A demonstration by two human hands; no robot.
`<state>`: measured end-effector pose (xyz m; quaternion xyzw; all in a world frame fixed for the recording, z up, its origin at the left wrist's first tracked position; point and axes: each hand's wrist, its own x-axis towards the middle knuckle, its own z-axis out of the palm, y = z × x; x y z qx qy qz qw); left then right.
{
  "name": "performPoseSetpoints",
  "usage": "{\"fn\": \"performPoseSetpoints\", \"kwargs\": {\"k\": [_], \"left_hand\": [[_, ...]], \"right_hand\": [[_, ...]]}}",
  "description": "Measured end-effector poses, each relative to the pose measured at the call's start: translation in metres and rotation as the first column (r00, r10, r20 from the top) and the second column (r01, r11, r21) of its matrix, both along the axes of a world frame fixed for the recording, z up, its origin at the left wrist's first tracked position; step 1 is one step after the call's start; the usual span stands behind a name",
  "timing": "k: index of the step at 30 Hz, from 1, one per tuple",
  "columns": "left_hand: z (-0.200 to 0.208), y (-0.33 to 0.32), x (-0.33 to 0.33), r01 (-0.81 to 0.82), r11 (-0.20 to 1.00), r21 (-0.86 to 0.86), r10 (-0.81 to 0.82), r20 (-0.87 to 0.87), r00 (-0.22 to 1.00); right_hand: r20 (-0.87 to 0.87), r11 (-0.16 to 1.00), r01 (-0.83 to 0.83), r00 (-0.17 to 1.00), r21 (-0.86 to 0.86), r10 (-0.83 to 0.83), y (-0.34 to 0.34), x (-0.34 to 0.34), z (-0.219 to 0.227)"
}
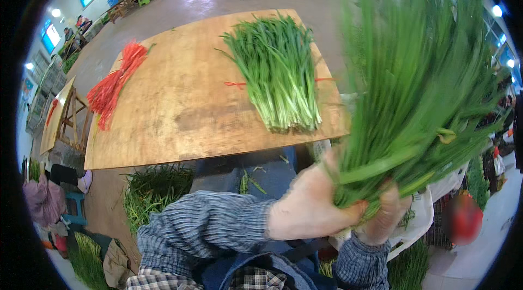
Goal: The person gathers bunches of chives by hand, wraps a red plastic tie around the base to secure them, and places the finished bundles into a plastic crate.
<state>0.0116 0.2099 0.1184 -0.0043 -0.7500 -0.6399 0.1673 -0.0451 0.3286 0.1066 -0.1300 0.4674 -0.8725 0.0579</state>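
A large bunch of garlic chives [414, 94] is up at the right side, its leaves fanned upward and blurred at the tips. My left hand [313, 200] is closed round the bunch's lower end from the left. On the other side, my right hand [385, 214] grips the same end, its fingers partly hidden by leaves. A second pile of garlic chives [280, 72] lies on the wooden table [185, 88], white stems toward me, with a red tie [235, 84] poking out from under it.
A bundle of red ties [117, 86] rests at the table's left. More greens [155, 192] are heaped below the table's near edge. To the right is a white plastic sheet or bag [425, 219]. A person in pink [43, 194] sits at far left, near a blue stool [75, 205].
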Motion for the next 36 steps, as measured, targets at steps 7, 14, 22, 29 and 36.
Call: {"fn": "performPoseSetpoints", "kwargs": {"k": [7,14,22,29,36], "left_hand": [[0.005,-0.093,0.152,-0.527,0.731,0.433,0.44,0.292,0.849],[-0.077,-0.113,0.259,-0.667,0.488,0.564,0.337,0.583,0.739],[-0.109,-0.148,0.266,-0.575,0.324,0.751,0.434,0.422,0.796],[-0.131,-0.184,0.264,-0.492,0.129,0.861,0.621,0.316,0.717],[-0.124,-0.194,0.261,-0.668,0.244,0.703,0.617,0.418,0.666]], "right_hand": [[0.116,0.675,-0.738,0.672,0.022,0.731,-0.146,0.084,0.001],[0.577,0.521,-0.853,0.419,-0.015,0.702,-0.173,0.17,-0.112],[0.57,0.463,-0.885,0.351,-0.059,0.743,-0.167,0.15,-0.12],[0.488,0.548,-0.829,0.527,0.113,0.696,-0.176,0.114,-0.135],[0.54,0.593,-0.805,0.49,-0.022,0.684,-0.199,0.104,-0.112]]}}
